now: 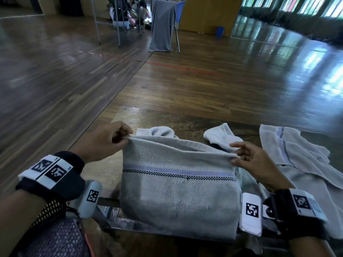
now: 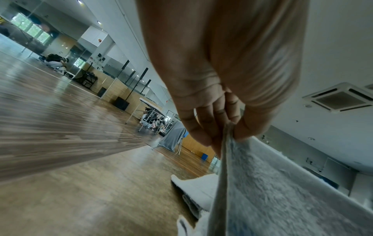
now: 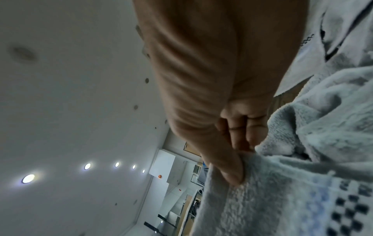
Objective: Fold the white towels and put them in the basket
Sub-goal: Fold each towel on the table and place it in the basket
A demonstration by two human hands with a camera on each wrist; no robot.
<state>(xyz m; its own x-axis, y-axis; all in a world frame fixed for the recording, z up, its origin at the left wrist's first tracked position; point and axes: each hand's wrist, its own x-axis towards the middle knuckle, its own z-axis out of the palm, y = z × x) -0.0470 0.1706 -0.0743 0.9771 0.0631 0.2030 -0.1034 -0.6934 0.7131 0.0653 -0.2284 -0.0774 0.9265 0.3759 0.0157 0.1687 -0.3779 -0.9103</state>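
A white towel (image 1: 178, 197) with a lilac stripe and a black checked line hangs doubled in front of me, held up by its top edge. My left hand (image 1: 105, 140) pinches the top left corner (image 2: 228, 127) between thumb and fingers. My right hand (image 1: 250, 160) pinches the top right corner (image 3: 242, 162), its forefinger stretched out. Another white towel (image 1: 289, 151) lies spread and rumpled on the table at the right. Two smaller white towels (image 1: 161, 131) (image 1: 220, 136) lie bunched behind the held one. No basket is in view.
The dark table (image 1: 185, 119) carries the towels; its metal front edge (image 1: 107, 203) is close to me. Beyond is shiny wooden floor (image 1: 204, 80). A grey cloth hangs over a chair (image 1: 163, 25) far back, beside folding tables and a blue bin (image 1: 220, 31).
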